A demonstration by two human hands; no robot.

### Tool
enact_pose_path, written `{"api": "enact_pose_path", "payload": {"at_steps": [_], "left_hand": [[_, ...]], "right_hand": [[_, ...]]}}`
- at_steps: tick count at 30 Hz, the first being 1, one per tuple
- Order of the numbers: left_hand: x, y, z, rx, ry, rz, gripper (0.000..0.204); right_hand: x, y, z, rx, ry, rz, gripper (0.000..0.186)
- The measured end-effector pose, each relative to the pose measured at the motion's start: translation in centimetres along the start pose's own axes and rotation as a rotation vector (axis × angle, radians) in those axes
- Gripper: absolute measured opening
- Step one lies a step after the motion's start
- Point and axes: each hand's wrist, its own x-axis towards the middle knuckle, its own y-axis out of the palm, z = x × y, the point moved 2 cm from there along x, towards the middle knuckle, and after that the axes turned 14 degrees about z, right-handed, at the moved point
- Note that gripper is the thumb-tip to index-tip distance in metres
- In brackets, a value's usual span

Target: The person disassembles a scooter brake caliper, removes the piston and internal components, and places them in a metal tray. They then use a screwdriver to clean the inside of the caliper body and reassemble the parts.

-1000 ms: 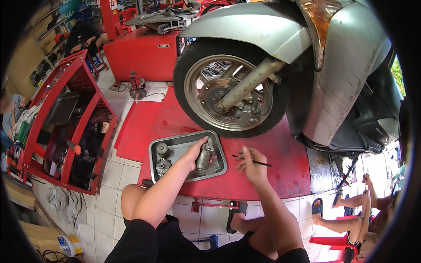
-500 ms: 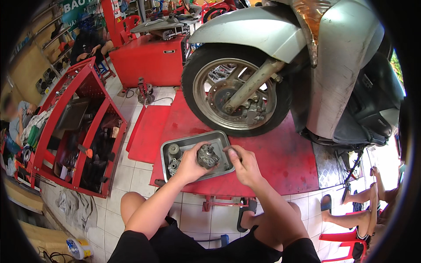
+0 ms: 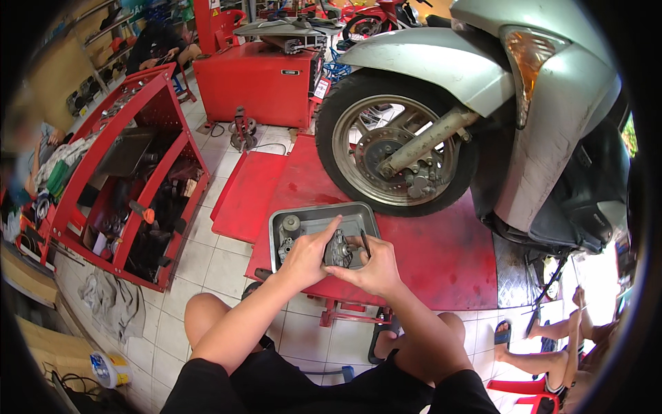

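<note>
Over a grey metal tray, my left hand is closed around a grey metal part that looks like a carburetor. Its index finger points up along the part's side. My right hand comes in from the other side, with its thumb at the part's lower edge. A thin dark tool sits between the right fingers; its kind cannot be made out. In the tray's left end a round metal cylinder and another metal fitting lie partly behind my left hand.
The tray rests on a red lift platform. A silver scooter's front wheel stands just beyond. To the left is a red tool cart; behind, a red cabinet. Another person's legs are at the lower right.
My right hand has moved in against the metal part, which is now held between both hands. The left hand has turned it and its index finger is raised. The whole view has shifted.
</note>
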Motion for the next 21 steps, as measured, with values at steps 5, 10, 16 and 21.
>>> {"api": "enact_pose_path", "payload": {"at_steps": [5, 10, 16, 21], "left_hand": [[-0.5, -0.6, 1.9, 0.072, -0.040, -0.024, 0.100], [-3.0, -5.5, 4.9, -0.076, -0.230, -0.328, 0.085], [-5.0, -6.7, 6.1, -0.248, -0.170, -0.511, 0.083], [-4.6, -6.9, 4.8, -0.344, -0.138, -0.570, 0.077]], "right_hand": [[0.1, 0.1, 0.0, 0.135, 0.096, -0.095, 0.064], [-1.3, -9.4, -1.6, 0.723, -0.094, -0.399, 0.059], [-0.5, -5.1, -6.0, -0.133, 0.221, -0.145, 0.061], [1.8, -1.0, -10.3, -0.462, 0.378, 0.078, 0.069]]}}
